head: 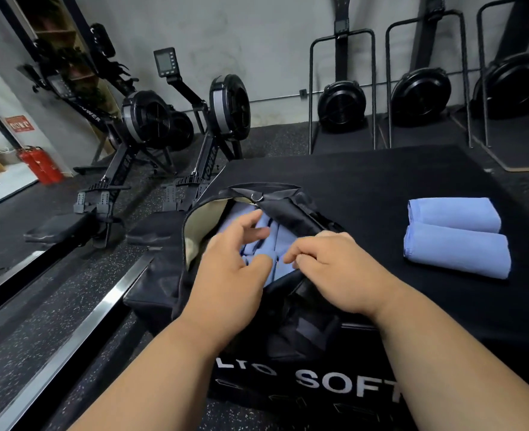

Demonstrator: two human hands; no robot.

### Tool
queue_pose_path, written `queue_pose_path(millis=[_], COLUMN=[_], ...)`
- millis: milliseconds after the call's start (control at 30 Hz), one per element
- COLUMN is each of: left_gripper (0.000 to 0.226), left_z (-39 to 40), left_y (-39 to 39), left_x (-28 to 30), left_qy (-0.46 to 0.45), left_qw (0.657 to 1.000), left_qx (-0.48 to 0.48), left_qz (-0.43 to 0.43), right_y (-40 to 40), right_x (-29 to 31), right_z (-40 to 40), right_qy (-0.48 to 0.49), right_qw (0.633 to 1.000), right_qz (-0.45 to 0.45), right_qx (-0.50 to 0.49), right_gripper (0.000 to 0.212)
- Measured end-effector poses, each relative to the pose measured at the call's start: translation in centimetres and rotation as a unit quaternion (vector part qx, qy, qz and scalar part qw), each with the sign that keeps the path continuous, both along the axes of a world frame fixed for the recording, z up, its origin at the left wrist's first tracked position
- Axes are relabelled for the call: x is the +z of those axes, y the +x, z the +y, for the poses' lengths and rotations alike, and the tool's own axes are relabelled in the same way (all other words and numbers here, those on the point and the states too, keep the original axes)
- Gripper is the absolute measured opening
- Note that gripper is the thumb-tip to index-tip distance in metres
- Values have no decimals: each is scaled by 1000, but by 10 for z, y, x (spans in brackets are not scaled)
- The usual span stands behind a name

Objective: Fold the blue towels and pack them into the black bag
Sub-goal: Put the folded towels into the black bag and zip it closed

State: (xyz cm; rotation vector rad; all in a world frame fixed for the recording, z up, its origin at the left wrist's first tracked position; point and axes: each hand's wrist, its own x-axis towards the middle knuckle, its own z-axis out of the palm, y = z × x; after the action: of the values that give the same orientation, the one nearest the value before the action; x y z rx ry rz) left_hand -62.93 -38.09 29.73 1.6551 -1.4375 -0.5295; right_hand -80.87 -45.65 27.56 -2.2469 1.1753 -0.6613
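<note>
1. Head view: both hands are at the mouth of the black bag (291, 309), which sits on the near-left part of the counter (365, 181).
2. The left hand (225, 269) hovers over the opening with its fingers loosely spread and the thumb near the packed towels (272, 241); it appears to hold nothing.
3. The right hand (334, 269) has its fingers curled at the bag's near-right rim, seemingly pinching the fabric or a towel edge there; exactly what it holds I cannot tell.
4. Inside the bag, several blue towels stand folded side by side, filling much of the opening.
5. Two folded towels (456, 237) still lie on the counter, well apart from the bag, to the right of both hands. They touch each other, one behind the other, their long axes running roughly left to right.
6. The right hand is the nearer one, so it looks best placed to reach across for them.
7. Rowing machines (151, 126) stand on the floor beyond.
</note>
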Motion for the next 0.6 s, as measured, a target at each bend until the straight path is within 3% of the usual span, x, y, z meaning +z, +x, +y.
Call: queue_pose_path(millis=[167,267,433,600], left_gripper=[51,51,55,59], left_z=[-17,-28,-47,-54], left_y=[-31,-52,-86,-110], left_x=[-16,-25,-31,-35], left_qy=[46,60,66,61], left_qw=[997,995,994,993], left_qx=[-47,-56,-75,-97], left_qz=[35,50,46,13], right_y=[-38,-69,-125,-167], right_x=[-17,-28,-54,-71], right_z=[-19,-32,-61,-79], right_qy=[-2,19,-10,51], right_qw=[984,964,936,911], right_qz=[-136,-163,-8,160], right_qx=[-118,-209,-353,-376], right_gripper=[27,27,46,68])
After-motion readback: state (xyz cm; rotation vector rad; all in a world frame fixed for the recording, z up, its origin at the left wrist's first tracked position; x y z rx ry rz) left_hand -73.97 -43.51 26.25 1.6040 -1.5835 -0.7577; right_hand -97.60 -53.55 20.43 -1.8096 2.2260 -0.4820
